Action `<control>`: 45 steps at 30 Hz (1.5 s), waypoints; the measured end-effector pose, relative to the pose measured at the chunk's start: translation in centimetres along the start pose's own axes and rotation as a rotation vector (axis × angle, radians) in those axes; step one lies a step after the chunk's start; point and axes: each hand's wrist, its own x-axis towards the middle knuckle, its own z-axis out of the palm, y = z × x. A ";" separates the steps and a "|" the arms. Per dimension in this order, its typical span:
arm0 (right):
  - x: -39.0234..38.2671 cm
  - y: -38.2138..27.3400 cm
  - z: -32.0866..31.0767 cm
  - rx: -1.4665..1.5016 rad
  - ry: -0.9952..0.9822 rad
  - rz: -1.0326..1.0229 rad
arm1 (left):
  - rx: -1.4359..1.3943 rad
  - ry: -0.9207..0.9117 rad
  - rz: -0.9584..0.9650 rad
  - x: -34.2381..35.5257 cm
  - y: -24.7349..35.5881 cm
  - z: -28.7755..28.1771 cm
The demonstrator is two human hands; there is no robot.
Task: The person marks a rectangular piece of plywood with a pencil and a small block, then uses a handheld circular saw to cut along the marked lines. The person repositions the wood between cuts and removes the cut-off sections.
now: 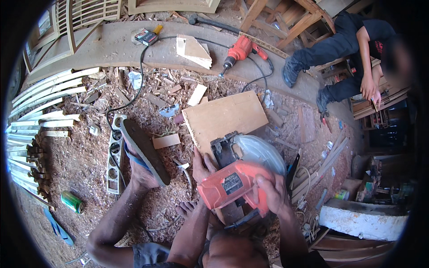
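Note:
A red circular saw [221,182] with a clear-grey blade guard [261,149] rests at the near end of a light-brown wooden board [228,114]. My right hand [271,193] is closed around the saw's rear handle. At the board's near left edge, beside the saw's base plate, my left hand [203,169] grips the wood; the saw body hides part of this hand. The blade itself is hidden by the guard and housing. Next to my sandalled foot [143,152] lies a small wood offcut [166,141].
A white power strip [114,156] with a black cord lies left of my foot. Curved wooden slats [24,143] are stacked at far left, near a green can [72,202]. Beyond the board sits a red drill [241,48]. A co-worker [357,53] sits at far right. Shavings cover the floor.

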 end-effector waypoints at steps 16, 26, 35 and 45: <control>-5.9 2.9 -1.5 0.054 0.023 0.071 | 0.062 -0.011 0.073 0.1 -0.4 -0.4; -7.7 2.9 -1.9 0.077 0.048 0.127 | 0.067 -0.044 0.035 0.1 -0.2 -0.4; -11.7 1.7 -4.2 0.044 0.247 -0.014 | 0.070 -0.109 -0.047 0.3 0.1 -0.9; -17.1 0.5 -12.2 -0.062 0.626 -0.160 | 0.044 -0.396 -0.081 5.3 -0.2 -3.1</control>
